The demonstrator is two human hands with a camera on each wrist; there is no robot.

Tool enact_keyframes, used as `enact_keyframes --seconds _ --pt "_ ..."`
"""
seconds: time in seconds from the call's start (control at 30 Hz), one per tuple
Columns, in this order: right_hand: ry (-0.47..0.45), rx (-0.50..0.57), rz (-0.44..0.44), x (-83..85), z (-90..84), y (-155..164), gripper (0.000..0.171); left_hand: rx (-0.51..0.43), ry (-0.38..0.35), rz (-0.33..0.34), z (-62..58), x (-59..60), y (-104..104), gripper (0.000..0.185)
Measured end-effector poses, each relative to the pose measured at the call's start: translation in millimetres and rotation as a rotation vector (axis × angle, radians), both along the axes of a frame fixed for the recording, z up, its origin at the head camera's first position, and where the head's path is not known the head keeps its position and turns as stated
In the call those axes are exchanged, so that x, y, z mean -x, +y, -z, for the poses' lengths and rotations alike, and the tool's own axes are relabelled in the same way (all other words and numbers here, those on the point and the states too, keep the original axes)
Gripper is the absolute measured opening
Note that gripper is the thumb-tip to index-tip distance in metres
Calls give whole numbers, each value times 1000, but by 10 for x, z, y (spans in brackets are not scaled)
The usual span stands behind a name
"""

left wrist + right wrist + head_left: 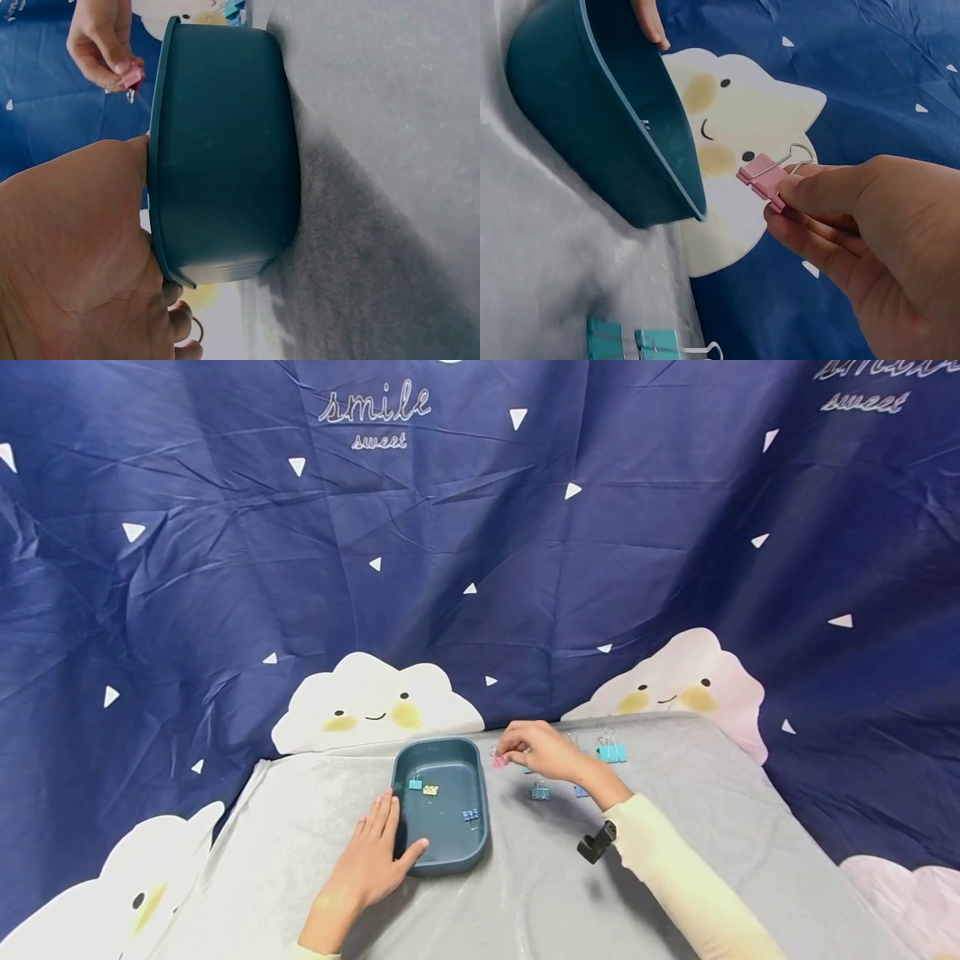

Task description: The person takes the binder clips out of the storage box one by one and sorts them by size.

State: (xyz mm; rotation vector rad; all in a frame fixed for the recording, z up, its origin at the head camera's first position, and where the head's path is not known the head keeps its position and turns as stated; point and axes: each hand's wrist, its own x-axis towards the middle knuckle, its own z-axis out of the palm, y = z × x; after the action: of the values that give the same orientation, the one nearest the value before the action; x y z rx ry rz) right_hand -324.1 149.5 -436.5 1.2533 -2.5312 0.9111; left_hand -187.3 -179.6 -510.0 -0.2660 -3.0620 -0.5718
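A pink binder clip (765, 178) is pinched between the thumb and fingers of my right hand (542, 750), above the table just right of the bin. My left hand (367, 857) rests on the left rim of a dark teal bin (486, 827), its fingers extended and its thumb over the near corner. Inside the bin lie a turquoise binder clip (416, 784), a yellow patterned one (430, 790) and a blue patterned one (470, 815). In the left wrist view, the bin's outer wall (225, 150) hides its contents.
Right of the bin, partly behind my right hand, more clips lie on the grey cloth (555, 893): a large turquoise clip (612, 752), a smaller teal clip (540, 791) and a blue clip (581, 791). A dark blue curtain (480, 527) hangs behind the table.
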Motion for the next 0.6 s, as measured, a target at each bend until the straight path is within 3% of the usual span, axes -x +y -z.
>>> enact_keyframes --seconds 0.23,0.6 --pt "-36 37 27 -55 -19 235 13 4 6 2 2 -2 -2 92" --pt "1 74 97 -125 26 594 17 6 3 2 9 -2 -6 93"
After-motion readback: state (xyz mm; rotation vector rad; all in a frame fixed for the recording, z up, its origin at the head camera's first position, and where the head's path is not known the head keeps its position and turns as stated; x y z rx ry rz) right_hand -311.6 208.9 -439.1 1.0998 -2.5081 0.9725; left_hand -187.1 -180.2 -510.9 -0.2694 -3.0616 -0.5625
